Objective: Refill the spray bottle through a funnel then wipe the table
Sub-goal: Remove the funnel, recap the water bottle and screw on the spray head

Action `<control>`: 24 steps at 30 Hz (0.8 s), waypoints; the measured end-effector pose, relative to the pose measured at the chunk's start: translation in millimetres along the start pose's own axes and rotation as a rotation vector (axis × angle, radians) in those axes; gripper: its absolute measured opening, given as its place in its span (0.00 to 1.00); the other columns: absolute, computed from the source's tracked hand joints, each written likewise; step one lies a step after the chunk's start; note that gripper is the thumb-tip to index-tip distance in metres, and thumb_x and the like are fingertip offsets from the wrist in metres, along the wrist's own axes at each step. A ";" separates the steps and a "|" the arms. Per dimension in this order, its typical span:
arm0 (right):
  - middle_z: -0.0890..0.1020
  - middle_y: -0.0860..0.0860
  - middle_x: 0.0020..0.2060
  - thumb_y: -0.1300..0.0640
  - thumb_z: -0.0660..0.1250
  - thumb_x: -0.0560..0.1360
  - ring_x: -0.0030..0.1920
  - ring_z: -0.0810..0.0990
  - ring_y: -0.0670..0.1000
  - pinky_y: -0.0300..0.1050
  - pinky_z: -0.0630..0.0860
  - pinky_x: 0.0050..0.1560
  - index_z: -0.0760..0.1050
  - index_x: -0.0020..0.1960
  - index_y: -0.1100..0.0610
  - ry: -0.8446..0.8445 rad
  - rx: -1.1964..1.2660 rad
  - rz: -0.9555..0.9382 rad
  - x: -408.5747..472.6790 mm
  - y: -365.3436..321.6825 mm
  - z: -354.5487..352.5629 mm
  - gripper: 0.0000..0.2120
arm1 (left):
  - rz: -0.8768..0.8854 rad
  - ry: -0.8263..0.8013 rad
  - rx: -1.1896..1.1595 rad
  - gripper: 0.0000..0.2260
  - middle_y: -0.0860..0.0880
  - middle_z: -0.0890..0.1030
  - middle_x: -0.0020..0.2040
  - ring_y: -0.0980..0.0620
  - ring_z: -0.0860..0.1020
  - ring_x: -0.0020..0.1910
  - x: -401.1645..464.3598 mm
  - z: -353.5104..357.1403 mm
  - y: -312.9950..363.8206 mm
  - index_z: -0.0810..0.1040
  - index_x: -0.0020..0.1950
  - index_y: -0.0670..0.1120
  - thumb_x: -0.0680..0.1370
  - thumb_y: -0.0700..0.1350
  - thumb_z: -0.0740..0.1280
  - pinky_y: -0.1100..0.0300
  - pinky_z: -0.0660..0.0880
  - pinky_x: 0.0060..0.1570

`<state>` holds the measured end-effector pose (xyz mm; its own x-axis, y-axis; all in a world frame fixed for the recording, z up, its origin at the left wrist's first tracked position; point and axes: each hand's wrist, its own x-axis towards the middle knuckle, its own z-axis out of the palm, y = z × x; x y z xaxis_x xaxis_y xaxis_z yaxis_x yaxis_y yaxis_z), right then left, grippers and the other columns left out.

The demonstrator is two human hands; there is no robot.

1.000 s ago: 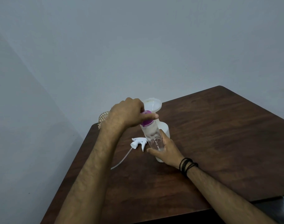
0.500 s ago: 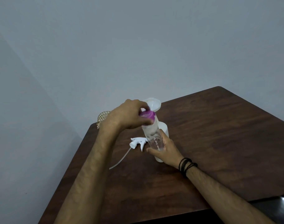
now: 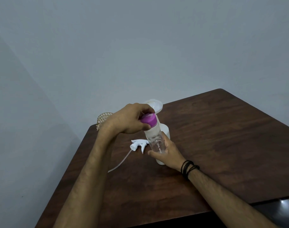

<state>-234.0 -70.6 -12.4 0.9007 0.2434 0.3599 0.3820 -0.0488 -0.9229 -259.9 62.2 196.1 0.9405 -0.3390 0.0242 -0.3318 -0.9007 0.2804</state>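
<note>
Above the table (image 3: 222, 145), the right hand (image 3: 167, 153) grips a clear bottle (image 3: 156, 142), fingers wrapped round its lower body. The left hand (image 3: 132, 120) curls its fingers round the purple cap (image 3: 149, 121). Behind stands the white spray bottle (image 3: 166, 131) with a funnel (image 3: 155, 106) on top; its trigger head (image 3: 138, 144) lies on the wood to the left.

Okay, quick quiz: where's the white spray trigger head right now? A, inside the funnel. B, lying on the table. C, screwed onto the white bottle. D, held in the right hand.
B: the trigger head lies on the table, its tube trailing toward the near edge, no hand on it.
</note>
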 end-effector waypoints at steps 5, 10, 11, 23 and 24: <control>0.83 0.45 0.50 0.60 0.77 0.69 0.51 0.83 0.43 0.35 0.78 0.50 0.71 0.63 0.50 0.005 0.004 0.006 -0.5 0.3 0.3 0.26 | -0.032 0.197 -0.178 0.26 0.54 0.81 0.56 0.58 0.80 0.52 -1.0 21.6 -5.7 0.79 0.63 0.51 0.67 0.55 0.80 0.65 0.77 0.51; 0.82 0.46 0.52 0.61 0.77 0.69 0.55 0.82 0.46 0.44 0.79 0.57 0.71 0.64 0.49 -0.031 0.043 0.024 0.9 1.7 -2.9 0.28 | -0.019 0.296 -0.381 0.22 0.52 0.82 0.55 0.55 0.81 0.53 2.0 38.9 -12.4 0.76 0.59 0.53 0.69 0.50 0.80 0.60 0.80 0.53; 0.82 0.47 0.52 0.61 0.77 0.69 0.55 0.82 0.46 0.45 0.79 0.57 0.71 0.64 0.49 -0.039 0.050 0.027 0.3 1.3 -4.2 0.28 | -0.007 0.296 -0.400 0.23 0.52 0.82 0.55 0.54 0.81 0.53 1.4 39.8 -12.0 0.75 0.60 0.53 0.69 0.49 0.80 0.62 0.79 0.52; 0.81 0.45 0.56 0.53 0.80 0.67 0.55 0.82 0.43 0.48 0.78 0.61 0.68 0.69 0.50 0.239 -0.182 0.089 -13.4 17.0 -132.9 0.35 | 0.044 0.067 -0.419 0.32 0.50 0.69 0.76 0.53 0.69 0.73 21.3 161.4 35.5 0.60 0.79 0.51 0.79 0.57 0.68 0.54 0.68 0.71; 0.81 0.44 0.56 0.51 0.80 0.66 0.55 0.81 0.43 0.49 0.78 0.61 0.68 0.69 0.49 0.268 -0.224 0.109 -11.1 19.7 -148.3 0.36 | 0.027 -0.043 -0.361 0.31 0.51 0.64 0.79 0.52 0.64 0.76 29.5 174.5 38.3 0.58 0.80 0.52 0.80 0.58 0.65 0.52 0.64 0.74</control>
<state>-205.7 -217.9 -14.3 0.9495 -0.0359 0.3116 0.2898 -0.2790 -0.9155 -257.7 -29.7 40.2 0.9252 -0.3794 -0.0015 -0.3024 -0.7399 0.6009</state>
